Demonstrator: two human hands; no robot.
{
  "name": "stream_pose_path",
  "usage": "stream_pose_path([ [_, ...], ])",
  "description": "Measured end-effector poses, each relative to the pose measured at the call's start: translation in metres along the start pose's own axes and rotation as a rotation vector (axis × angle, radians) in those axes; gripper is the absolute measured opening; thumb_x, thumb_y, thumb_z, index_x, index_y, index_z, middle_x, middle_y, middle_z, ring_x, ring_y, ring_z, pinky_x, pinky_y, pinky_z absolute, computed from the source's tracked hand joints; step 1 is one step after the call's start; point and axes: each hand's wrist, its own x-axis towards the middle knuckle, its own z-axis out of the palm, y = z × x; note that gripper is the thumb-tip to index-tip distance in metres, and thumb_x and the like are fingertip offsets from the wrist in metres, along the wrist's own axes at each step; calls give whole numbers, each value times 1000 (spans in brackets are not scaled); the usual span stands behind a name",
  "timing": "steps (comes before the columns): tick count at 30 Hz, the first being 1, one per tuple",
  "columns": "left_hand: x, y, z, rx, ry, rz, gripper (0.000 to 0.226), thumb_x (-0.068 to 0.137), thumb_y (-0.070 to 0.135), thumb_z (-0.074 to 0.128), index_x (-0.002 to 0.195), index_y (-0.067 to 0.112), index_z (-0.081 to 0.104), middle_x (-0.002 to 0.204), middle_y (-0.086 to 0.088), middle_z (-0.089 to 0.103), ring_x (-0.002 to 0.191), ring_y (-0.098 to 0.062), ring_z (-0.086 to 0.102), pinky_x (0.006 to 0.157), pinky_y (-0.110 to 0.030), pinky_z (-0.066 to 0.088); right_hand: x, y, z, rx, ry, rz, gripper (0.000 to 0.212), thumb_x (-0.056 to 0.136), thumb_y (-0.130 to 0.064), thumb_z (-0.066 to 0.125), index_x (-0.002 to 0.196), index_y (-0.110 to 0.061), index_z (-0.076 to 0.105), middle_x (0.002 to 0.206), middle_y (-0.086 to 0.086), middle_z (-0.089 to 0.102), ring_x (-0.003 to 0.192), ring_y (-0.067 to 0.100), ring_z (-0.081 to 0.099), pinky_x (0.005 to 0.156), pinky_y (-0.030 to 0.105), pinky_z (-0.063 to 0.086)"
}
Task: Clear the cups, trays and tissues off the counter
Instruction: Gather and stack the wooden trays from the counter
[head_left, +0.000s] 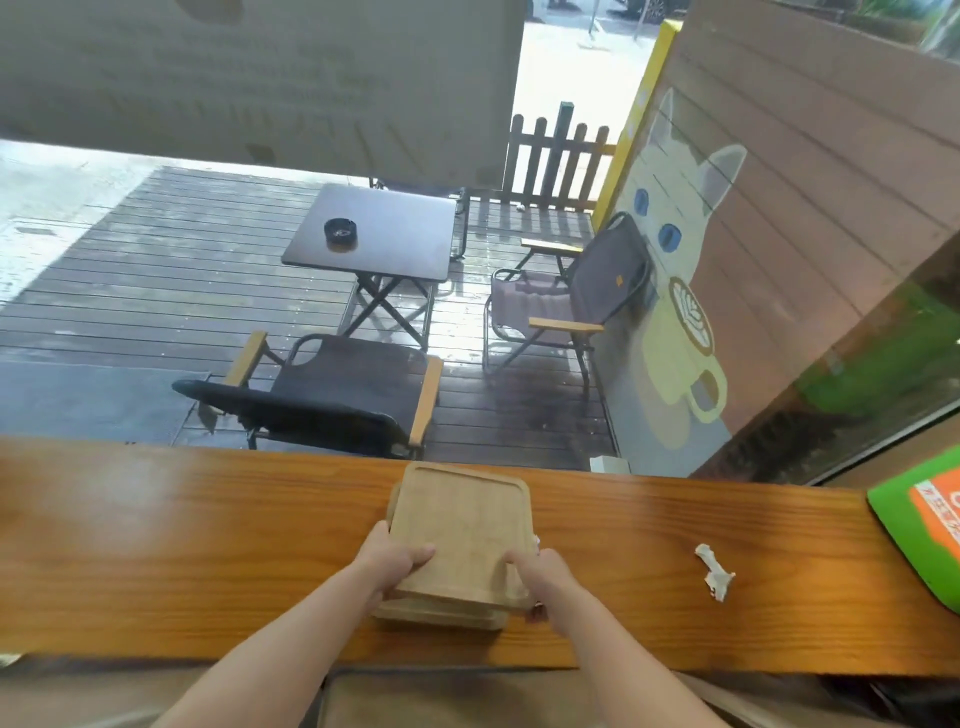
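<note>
Both hands, left and right, grip stacked trays on the table, fingers curled over their near corners; tissue lies well right.

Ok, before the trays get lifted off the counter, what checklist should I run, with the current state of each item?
1. Left hand grips the tray stack at its near left edge: ok.
2. Right hand grips the near right edge: ok.
3. Trays squared up: the top tray sits offset from those beneath: not ok.
4. Top tray carries nothing loose: ok.
5. Tissue cleared: it lies on the counter, right of the stack: not ok.
</note>
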Motion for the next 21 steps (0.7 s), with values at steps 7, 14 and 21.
stream_pose_path([
  [7,21,-14,-10,137,44,-28,51,84,30,79,122,13,49,114,-6,62,100,-25,62,77,-39,56,17,7,23,66,-28,78,64,90,-35,63,146,-14,41,133,14,59,127,37,52,93,46,56],
  [14,29,-31,-10,368,160,-12,40,86,29,77,116,11,56,122,-9,64,114,-26,62,78,-26,50,20,4,31,-70,-21,55,46,99,-25,57,142,-10,46,119,5,47,110,27,51,99,47,54],
  [21,31,-36,-6,545,276,133,36,91,27,71,121,8,63,120,-10,64,102,-22,63,75,-22,50,21,3,45,-82,56,52,57,95,-27,59,146,-7,43,146,14,45,127,32,49,105,47,48],
])
